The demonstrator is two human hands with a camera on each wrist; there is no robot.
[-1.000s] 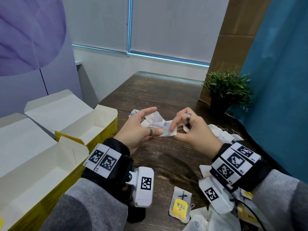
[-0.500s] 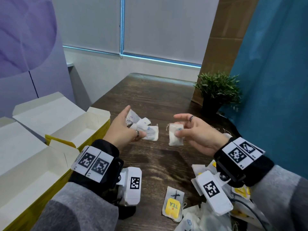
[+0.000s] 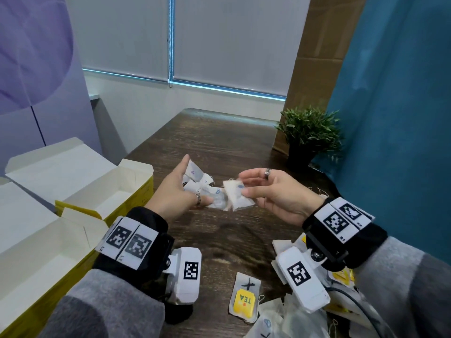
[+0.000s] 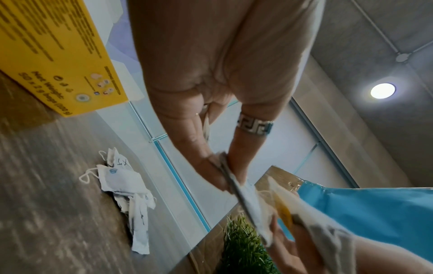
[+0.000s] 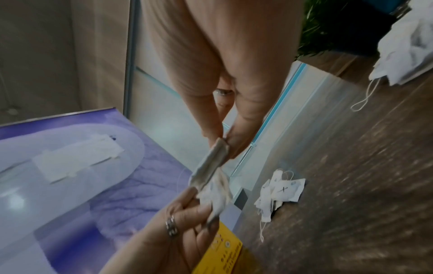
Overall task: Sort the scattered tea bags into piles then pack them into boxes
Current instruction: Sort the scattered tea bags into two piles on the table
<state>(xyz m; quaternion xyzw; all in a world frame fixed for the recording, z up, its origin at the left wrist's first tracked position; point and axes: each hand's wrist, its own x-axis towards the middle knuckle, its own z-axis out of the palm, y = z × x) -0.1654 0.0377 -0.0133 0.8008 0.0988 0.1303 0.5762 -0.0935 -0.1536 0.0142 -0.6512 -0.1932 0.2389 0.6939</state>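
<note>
On your far left stand two open yellow cardboard boxes with pale insides (image 3: 114,191), lids folded back, the nearer one still showing no tea bags in the part you can see. Just right of them your left hand (image 3: 175,191) is raised over the dark wooden table (image 3: 219,142), its thumb and fingers pinched on a small bunch of white paper tea bags with blue marks (image 3: 214,197); a loose heap of similar white bags (image 4: 126,187) lies on the table beyond it. Moving right, your right hand (image 3: 275,191) pinches a single white tea bag (image 3: 235,195) between thumb and fingertips, and that bag's near edge touches or overlaps the left hand's bunch. This is the relation that counts: the single bag lies directly left of your right hand, flat face towards you, its long side running roughly up and down, so I judge the next move to be a short slide leftward under the left thumb, with the left hand the nearer receiver. Nearer your body lies a sachet with a yellow TEA label and a black cross (image 3: 245,298), and at the lower right a jumble of unsorted white and yellow tea bags (image 3: 280,323). A small green potted plant (image 3: 307,132) stands at the far right.
</note>
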